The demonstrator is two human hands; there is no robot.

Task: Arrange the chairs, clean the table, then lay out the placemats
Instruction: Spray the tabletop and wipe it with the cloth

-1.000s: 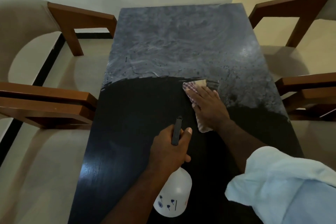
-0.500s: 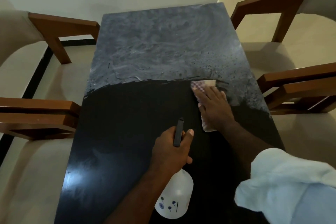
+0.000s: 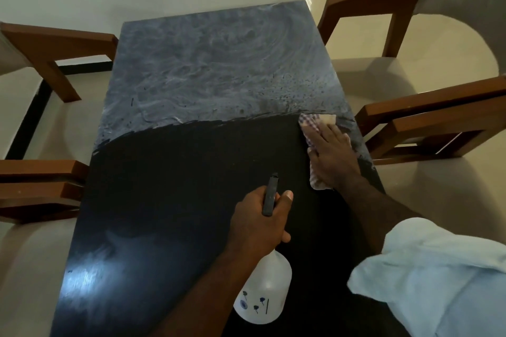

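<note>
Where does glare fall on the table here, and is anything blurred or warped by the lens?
Head view: a pale glare patch sits on the near-left corner of the table. Head view: the wide lens stretches the frame edges, splaying the chairs outward. Head view: left hand, spray bottle, right hand and cloth look sharp, and the lighting is dim.

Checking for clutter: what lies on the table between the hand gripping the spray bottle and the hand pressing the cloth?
Nothing: in the head view only bare table separates the left hand gripping the spray bottle from the right hand on the cloth.
</note>
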